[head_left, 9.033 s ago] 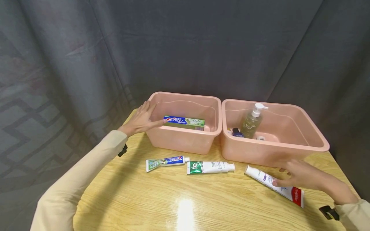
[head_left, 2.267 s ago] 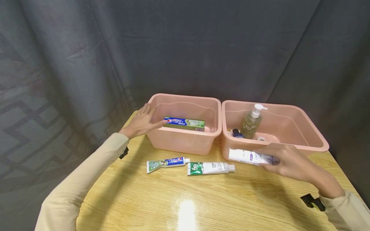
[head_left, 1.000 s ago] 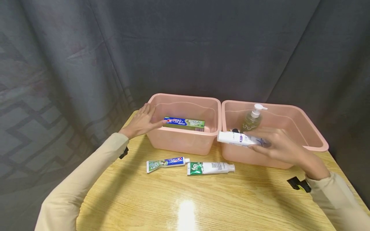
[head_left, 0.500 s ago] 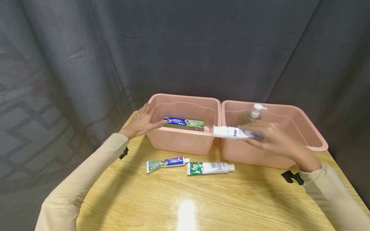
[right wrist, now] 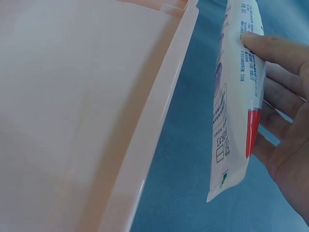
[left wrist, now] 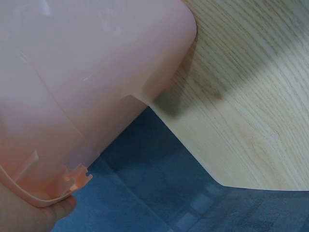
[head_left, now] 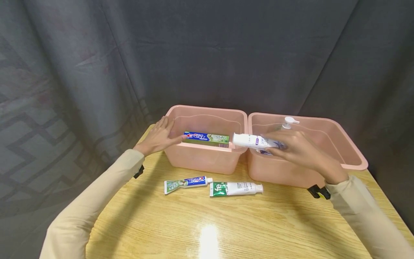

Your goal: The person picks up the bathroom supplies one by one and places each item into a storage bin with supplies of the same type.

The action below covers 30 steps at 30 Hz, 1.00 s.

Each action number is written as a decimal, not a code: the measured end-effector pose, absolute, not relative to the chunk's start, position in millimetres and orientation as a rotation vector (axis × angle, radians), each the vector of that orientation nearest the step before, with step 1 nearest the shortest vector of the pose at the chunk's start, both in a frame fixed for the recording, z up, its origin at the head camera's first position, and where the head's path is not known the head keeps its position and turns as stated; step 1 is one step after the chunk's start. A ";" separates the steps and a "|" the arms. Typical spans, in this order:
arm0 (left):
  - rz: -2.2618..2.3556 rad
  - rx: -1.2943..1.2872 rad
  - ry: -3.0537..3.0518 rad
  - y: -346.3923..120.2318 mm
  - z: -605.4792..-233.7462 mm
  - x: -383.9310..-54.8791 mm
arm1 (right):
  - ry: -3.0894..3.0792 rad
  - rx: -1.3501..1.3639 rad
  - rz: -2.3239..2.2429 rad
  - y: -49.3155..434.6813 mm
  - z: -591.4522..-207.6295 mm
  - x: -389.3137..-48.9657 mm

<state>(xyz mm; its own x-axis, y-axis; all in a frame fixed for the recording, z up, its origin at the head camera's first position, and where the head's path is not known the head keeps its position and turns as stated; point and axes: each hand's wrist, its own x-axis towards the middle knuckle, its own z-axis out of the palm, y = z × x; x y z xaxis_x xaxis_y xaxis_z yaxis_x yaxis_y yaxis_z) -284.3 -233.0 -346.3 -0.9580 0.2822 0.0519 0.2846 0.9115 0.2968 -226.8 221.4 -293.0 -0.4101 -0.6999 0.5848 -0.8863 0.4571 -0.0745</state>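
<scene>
My right hand grips a white toothpaste tube between thumb and fingers, over the front rim of the right pink bin. The tube's cap end points left and overlaps the right rim of the left pink bin. In the right wrist view, the thumb presses one face of the tube, whose red part shows near the fingers. With fingers straight and spread, my left hand rests on the left bin's near-left corner. Inside that bin lies a blue and green toothpaste box.
A white-topped pump bottle stands in the right bin, partly hidden by my right hand. On the wooden table before the bins lie a blue and green toothpaste tube and a green and white one. A grey curtain hangs behind.
My right hand took the white toothpaste tube off the table at the right, lifted it, and has carried it leftward past the right bin's front. The left hand stays on its bin.
</scene>
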 end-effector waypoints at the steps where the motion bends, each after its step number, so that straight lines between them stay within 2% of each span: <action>1: -0.475 -0.455 -3.063 -233.0 -346.5 -284.6 | -2.241 1.322 0.522 220.1 -292.4 -227.7; 30: -0.496 -0.463 -3.054 -234.4 -345.9 -284.3 | -2.357 1.261 0.560 178.2 -289.7 -248.1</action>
<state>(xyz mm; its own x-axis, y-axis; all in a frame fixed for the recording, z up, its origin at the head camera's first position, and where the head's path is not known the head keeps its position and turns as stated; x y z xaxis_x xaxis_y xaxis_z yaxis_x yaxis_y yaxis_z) -284.3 -234.4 -345.9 -0.9560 0.2871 0.0600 0.2913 0.9059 0.3074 -248.1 178.2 -289.7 -0.5082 -0.6823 0.5256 -0.8458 0.5106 -0.1550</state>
